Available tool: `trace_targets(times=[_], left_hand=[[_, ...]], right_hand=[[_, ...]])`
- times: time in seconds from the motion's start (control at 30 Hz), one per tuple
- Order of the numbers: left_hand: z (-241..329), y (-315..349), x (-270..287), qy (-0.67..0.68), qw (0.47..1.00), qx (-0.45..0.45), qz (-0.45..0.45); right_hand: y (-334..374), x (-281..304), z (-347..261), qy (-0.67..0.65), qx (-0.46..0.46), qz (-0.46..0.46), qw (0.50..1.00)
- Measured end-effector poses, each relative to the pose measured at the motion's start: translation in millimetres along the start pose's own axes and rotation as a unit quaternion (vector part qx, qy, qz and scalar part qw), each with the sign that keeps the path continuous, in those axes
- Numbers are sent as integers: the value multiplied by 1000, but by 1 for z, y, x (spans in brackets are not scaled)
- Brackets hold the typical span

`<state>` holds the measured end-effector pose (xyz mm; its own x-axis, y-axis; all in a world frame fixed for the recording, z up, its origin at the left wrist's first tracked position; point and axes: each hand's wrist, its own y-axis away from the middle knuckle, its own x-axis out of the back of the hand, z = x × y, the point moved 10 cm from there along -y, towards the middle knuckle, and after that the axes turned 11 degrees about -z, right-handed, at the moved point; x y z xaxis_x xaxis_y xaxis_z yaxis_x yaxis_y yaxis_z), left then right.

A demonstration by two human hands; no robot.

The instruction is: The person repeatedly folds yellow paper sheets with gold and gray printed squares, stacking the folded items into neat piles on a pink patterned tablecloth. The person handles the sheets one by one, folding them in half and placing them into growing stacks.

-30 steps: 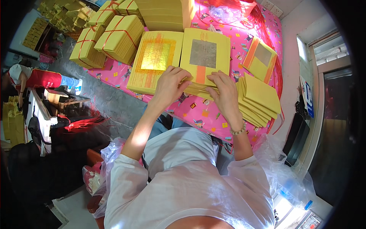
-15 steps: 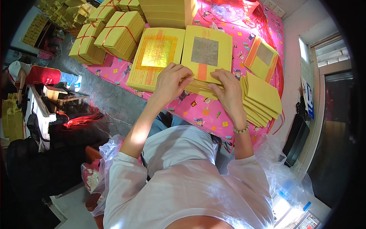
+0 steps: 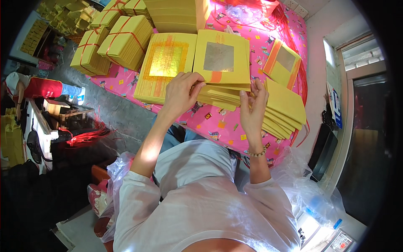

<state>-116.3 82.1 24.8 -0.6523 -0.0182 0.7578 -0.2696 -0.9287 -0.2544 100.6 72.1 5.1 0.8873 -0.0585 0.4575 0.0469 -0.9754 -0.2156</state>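
Observation:
A stack of yellow paper sheets lies before me, its top sheet bearing a silver square and orange strips. My left hand pinches the near left corner, where the upper sheets lift off those below. My right hand is at the near right corner with thumb and fingers apart; whether its fingertips touch the paper I cannot tell. To the left lies a second yellow stack with a shiny gold square. Beside my right hand, loose yellow sheets fan out.
The table has a pink patterned cover. Tied yellow bundles stand back left, red ties hang along the right edge. Another silver-square sheet lies at right. A person in a red apron bends at a far-left workbench.
My right hand has drawn back from the near edge to the right corner, its fingers turning upward. The near edge of the upper sheets has risen. My left hand stays at the left corner.

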Motion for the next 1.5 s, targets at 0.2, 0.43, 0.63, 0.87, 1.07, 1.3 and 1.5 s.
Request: trace_targets(times=[0.2,0.43,0.63,0.87,1.07,1.3,1.5], left_hand=[[-2,0,-1,-1,1000,16,-10],[-3,-1,0,8,1000,14,-9],[-1,-2,0,8,999,16,-31],[7,-3,-2,-24,999,-14,-44],[10,-6,-3,-59,997,-9,-46],[13,-7,-2,-69,997,-13,-42],[25,-16,-14,-63,997,-48,-21]], right_hand=[[-5,-17,36,-215,-103,-50,970],[-11,-23,35,-273,-101,-79,954],[-14,-23,31,-288,-140,-63,945],[-15,-27,40,-297,-166,-53,939],[-16,-26,37,-298,-164,-57,939],[-18,-26,35,-314,-144,-52,937],[-19,-25,29,-304,-127,-50,943]])
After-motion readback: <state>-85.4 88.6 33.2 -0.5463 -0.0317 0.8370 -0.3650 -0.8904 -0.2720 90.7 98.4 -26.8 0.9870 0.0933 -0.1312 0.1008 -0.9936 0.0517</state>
